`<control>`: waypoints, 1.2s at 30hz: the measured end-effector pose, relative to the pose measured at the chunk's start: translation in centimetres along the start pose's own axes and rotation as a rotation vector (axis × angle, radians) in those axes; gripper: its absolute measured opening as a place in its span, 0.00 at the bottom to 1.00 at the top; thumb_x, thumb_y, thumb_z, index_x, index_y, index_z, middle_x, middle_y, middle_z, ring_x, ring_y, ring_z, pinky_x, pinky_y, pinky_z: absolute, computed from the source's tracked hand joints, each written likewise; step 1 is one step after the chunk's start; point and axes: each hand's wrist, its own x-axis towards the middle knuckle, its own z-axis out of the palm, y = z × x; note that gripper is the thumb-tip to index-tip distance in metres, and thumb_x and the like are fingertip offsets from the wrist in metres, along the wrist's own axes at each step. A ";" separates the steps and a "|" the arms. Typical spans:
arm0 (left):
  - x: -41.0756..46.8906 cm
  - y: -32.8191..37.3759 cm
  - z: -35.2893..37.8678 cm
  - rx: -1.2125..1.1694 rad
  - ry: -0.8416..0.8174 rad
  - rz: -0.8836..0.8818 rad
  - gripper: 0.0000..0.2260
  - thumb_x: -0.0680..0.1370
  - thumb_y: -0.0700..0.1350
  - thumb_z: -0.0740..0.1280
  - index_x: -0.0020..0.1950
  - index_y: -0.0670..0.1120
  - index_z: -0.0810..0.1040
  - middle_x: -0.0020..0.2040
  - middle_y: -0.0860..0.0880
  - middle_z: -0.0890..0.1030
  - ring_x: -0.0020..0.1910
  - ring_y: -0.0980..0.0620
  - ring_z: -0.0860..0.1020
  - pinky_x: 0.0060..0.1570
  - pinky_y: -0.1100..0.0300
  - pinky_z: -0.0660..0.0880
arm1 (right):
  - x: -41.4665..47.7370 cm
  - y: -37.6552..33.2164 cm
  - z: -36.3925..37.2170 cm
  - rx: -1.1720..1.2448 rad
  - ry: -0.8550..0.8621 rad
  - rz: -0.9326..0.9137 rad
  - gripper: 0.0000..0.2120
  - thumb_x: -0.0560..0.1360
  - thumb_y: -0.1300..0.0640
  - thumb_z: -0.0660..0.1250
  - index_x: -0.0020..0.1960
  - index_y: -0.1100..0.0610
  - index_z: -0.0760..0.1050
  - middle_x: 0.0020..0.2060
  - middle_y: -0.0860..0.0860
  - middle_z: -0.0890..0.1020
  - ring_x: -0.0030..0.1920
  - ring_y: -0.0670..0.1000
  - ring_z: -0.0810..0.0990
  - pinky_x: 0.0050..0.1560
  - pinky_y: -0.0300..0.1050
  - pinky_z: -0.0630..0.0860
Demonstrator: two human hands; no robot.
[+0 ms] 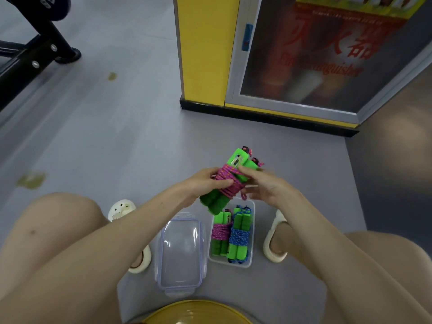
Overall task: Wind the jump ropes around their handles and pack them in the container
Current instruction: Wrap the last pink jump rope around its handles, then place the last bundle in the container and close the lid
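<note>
Both hands hold a jump rope (230, 177) with green handles and pink cord wound round its middle, above the floor. My left hand (207, 182) grips the wound part from the left, thumb over the cord. My right hand (265, 184) pinches the bundle from the right near the upper handle ends. Just below stands a clear plastic container (252, 258) on the floor. Inside it lie two wound ropes side by side: a pink-corded one (220, 233) on the left and a blue-corded one (240, 237) on the right.
The container's clear lid (181, 251) lies on the grey floor to its left. My knees and white slippers (274, 239) flank both. A yellow cabinet (205, 50) with a fire-extinguisher door stands ahead; a black equipment frame (35, 54) is at far left. A yellow round seat edge (194, 312) shows below.
</note>
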 end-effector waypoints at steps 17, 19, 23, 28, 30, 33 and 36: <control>6.3 -3.3 3.6 -0.230 0.169 -0.479 0.19 0.81 0.57 0.57 0.46 0.42 0.73 0.40 0.42 0.79 0.37 0.46 0.79 0.40 0.53 0.76 | 5.8 9.1 0.4 -0.467 0.138 -0.348 0.24 0.66 0.57 0.75 0.57 0.56 0.68 0.50 0.54 0.78 0.49 0.54 0.77 0.48 0.45 0.73; 7.7 -4.4 4.7 -0.234 0.177 -0.480 0.11 0.81 0.50 0.61 0.44 0.45 0.74 0.39 0.44 0.78 0.35 0.49 0.77 0.36 0.55 0.76 | 6.4 10.0 0.3 -0.491 0.071 -0.354 0.25 0.67 0.61 0.75 0.59 0.59 0.68 0.49 0.53 0.77 0.49 0.53 0.77 0.46 0.40 0.70; 9.7 -9.1 5.8 -0.350 0.266 -0.485 0.04 0.77 0.34 0.62 0.46 0.42 0.74 0.39 0.42 0.77 0.34 0.48 0.75 0.28 0.59 0.77 | 7.0 12.3 0.2 -0.602 -0.078 -0.314 0.21 0.71 0.69 0.66 0.62 0.63 0.64 0.53 0.57 0.76 0.55 0.56 0.77 0.49 0.42 0.69; 10.0 -15.7 7.5 -0.378 0.311 -0.394 0.17 0.73 0.29 0.64 0.62 0.34 0.71 0.53 0.35 0.79 0.47 0.40 0.78 0.46 0.46 0.77 | 7.9 14.9 0.6 -0.722 -0.162 -0.164 0.20 0.71 0.72 0.63 0.62 0.64 0.65 0.59 0.59 0.75 0.61 0.57 0.74 0.61 0.49 0.71; 9.8 -17.0 8.2 -0.375 0.381 -0.339 0.21 0.74 0.27 0.63 0.65 0.38 0.66 0.52 0.40 0.77 0.47 0.42 0.77 0.45 0.51 0.76 | 8.4 15.7 0.5 -0.726 -0.172 -0.075 0.19 0.71 0.73 0.61 0.61 0.64 0.66 0.60 0.60 0.74 0.63 0.58 0.73 0.63 0.52 0.70; 9.9 -18.5 8.4 -0.330 0.374 -0.282 0.21 0.76 0.29 0.63 0.64 0.44 0.63 0.46 0.49 0.74 0.42 0.51 0.76 0.39 0.59 0.74 | 9.0 16.7 0.4 -0.798 -0.170 0.012 0.19 0.73 0.72 0.58 0.63 0.64 0.68 0.62 0.60 0.73 0.63 0.58 0.72 0.62 0.49 0.71; 10.5 -19.8 8.0 -0.182 0.314 -0.278 0.19 0.76 0.33 0.65 0.60 0.46 0.60 0.47 0.48 0.73 0.44 0.49 0.75 0.42 0.53 0.76 | 9.9 18.0 0.4 -0.901 -0.127 0.062 0.19 0.74 0.70 0.57 0.65 0.66 0.68 0.63 0.62 0.73 0.63 0.59 0.72 0.61 0.48 0.70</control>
